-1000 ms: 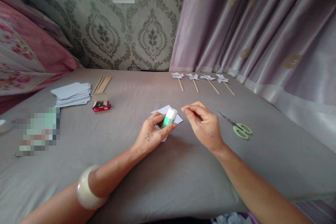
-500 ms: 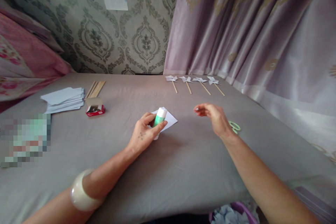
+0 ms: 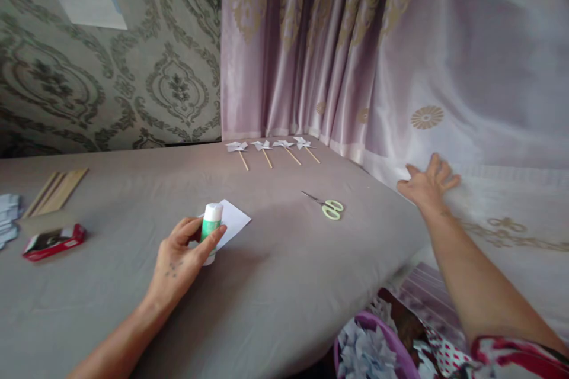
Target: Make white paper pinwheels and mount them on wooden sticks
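Note:
My left hand (image 3: pixel 184 249) is wrapped round a green and white glue stick (image 3: pixel 211 226) with its white cap on top. A folded white paper piece (image 3: pixel 235 222) shows behind the glue stick, with one corner pointing right; whether the hand grips it too I cannot tell. Far to the right, my right hand (image 3: pixel 429 183) reaches out with spread fingers in front of the pale curtain, holding nothing. On the table between the hands lies a pair of scissors (image 3: pixel 331 208) with light green handles, its blades pointing left.
Several paper pinwheels (image 3: pixel 284 144) on sticks lie along the table's back edge. At the left are wooden sticks (image 3: pixel 56 189), a red box (image 3: pixel 53 243) and stacked papers (image 3: pixel 8 216). A purple basket (image 3: pixel 402 355) of paper scraps stands below the table's right edge.
The view has turned right. My right hand has moved from above the table out toward the curtain, its fingers now spread, uncovering the scissors. My left hand still holds the glue stick.

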Demonstrator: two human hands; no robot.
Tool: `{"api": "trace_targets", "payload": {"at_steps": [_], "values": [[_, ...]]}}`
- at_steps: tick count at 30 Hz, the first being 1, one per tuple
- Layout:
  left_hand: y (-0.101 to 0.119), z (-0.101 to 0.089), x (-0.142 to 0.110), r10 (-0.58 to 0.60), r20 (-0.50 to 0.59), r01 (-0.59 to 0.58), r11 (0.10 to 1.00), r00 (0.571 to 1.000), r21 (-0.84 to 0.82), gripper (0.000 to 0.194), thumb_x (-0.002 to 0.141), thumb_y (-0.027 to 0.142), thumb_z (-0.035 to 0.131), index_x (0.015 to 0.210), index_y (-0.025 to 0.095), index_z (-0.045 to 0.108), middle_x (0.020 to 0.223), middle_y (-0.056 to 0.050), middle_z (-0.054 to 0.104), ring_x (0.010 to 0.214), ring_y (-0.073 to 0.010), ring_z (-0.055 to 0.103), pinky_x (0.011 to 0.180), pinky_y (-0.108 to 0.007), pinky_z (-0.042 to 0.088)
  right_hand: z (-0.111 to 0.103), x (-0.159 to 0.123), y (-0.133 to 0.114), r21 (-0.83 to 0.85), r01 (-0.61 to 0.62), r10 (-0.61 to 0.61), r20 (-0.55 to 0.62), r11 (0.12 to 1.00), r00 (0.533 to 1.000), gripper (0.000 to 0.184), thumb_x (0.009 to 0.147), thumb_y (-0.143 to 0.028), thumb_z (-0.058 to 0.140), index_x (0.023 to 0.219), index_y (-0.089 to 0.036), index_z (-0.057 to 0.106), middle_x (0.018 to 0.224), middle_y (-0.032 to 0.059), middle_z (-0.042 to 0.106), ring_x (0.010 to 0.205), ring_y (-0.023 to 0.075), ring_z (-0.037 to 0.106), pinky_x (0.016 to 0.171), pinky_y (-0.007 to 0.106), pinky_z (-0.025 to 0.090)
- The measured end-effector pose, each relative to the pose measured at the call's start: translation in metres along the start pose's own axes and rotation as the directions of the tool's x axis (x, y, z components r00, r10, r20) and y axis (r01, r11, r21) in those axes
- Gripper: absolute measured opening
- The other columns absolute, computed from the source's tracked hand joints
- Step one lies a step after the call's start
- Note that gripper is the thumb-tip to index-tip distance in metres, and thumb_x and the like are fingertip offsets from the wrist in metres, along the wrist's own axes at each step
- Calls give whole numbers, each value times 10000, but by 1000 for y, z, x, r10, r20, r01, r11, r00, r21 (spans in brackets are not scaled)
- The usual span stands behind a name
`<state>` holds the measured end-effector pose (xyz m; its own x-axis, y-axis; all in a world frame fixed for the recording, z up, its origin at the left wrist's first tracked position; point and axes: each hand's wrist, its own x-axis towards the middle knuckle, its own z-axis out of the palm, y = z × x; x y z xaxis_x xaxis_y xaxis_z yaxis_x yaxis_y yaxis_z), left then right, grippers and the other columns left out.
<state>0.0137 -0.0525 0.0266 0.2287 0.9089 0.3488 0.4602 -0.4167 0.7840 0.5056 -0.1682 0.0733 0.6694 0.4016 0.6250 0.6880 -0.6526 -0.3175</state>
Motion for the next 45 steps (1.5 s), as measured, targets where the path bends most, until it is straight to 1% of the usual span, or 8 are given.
{"api": "trace_targets", "payload": {"at_steps": [3,6,9,20,30,34,39,45], "values": [[1,1,1,-8,-8,8,1000,1000,-12,367,722,552,626,685,187,629,745,9,549,627,-128,490,590,-250,380,4,-5,-25,477,-284,223,181,832,958,156,688,-261,587,786,-175,674,1054,137,637,1003,290,560,839,460,431],[1,1,1,-39,7,39,995,999,-89,382,706,557,645,770,181,667,795,-8,606,678,-147,538,624,-255,417,4,-28,-68,745,-458,19,514,486,857,226,653,-386,666,720,-171,654,803,71,662,689,154,585,656,300,487],[0,1,0,-128,49,136,965,991,-226,436,675,548,690,910,181,693,812,-15,658,699,-167,584,640,-263,455,4,-72,-114,745,-379,-161,539,549,827,351,633,-496,718,607,-160,621,600,25,610,536,106,516,551,248,446],[11,8,-4,-142,232,257,752,962,-607,357,691,393,759,979,188,715,924,-49,724,903,-210,648,846,-320,503,9,-205,-243,678,-672,-785,574,297,232,605,572,-307,826,1114,-218,573,1121,63,642,1038,191,605,905,360,480],[6,5,-6,-112,218,218,797,970,-564,318,717,409,723,893,145,702,830,-54,699,734,-173,632,704,-291,504,9,-216,-248,405,-903,-703,684,143,195,376,579,-298,852,891,-205,664,875,-1,685,799,120,621,692,241,465],[-10,2,-2,32,79,-20,988,996,-150,316,778,411,666,991,180,690,957,-77,693,889,-224,614,812,-361,493,14,-199,-241,399,-905,-695,693,149,191,376,581,-292,853,910,-223,684,861,-8,688,797,106,614,694,228,456],[-29,3,1,319,161,-353,893,934,279,272,872,337,558,1062,171,660,1111,-114,650,1041,-253,544,933,-434,457,25,-168,-232,440,-877,-715,675,194,180,361,589,-301,837,906,-240,676,869,-9,677,823,132,616,796,307,490],[-32,7,-2,346,363,-479,785,865,392,287,922,343,469,1046,137,625,1111,-138,625,1069,-261,532,934,-430,458,29,-142,-241,645,-721,-662,659,253,357,340,626,-339,778,916,-231,635,877,-1,633,809,139,594,726,295,494]]}}
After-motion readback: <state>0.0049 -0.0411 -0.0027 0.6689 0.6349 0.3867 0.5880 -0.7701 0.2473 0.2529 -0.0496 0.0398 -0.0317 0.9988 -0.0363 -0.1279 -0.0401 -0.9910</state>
